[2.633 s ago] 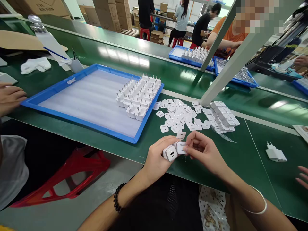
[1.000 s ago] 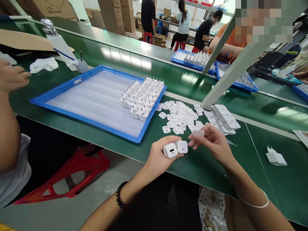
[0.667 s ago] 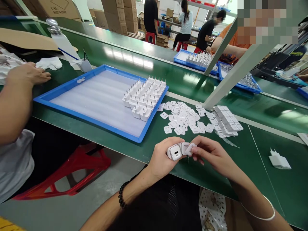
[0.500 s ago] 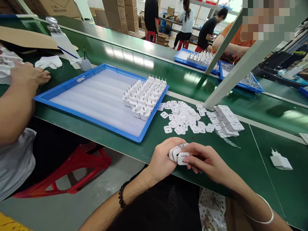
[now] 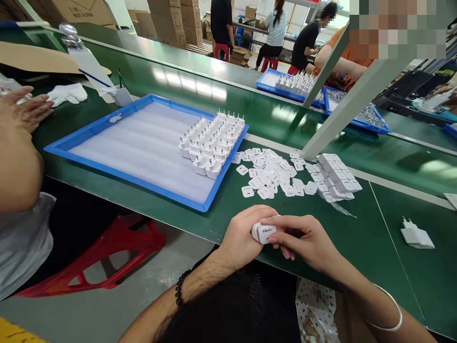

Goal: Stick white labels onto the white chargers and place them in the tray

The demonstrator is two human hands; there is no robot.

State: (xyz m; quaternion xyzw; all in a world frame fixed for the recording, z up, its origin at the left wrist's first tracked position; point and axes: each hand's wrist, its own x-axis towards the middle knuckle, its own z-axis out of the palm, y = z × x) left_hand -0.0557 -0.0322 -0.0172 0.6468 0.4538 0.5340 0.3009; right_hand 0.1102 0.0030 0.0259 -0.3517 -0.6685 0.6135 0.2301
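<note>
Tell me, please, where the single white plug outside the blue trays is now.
In the head view, the single white plug lies on the green table at the right, beyond the right hand and right of the stacked white pieces.

Place: factory assembly workshop | long green workbench (image 5: pixel 378 257) | shallow blue plastic tray (image 5: pixel 143 157) of white pronged plug parts (image 5: pixel 214 138) | stacked brown cardboard cartons (image 5: pixel 166 21) | people seated on red plastic stools (image 5: pixel 269 63)
</note>
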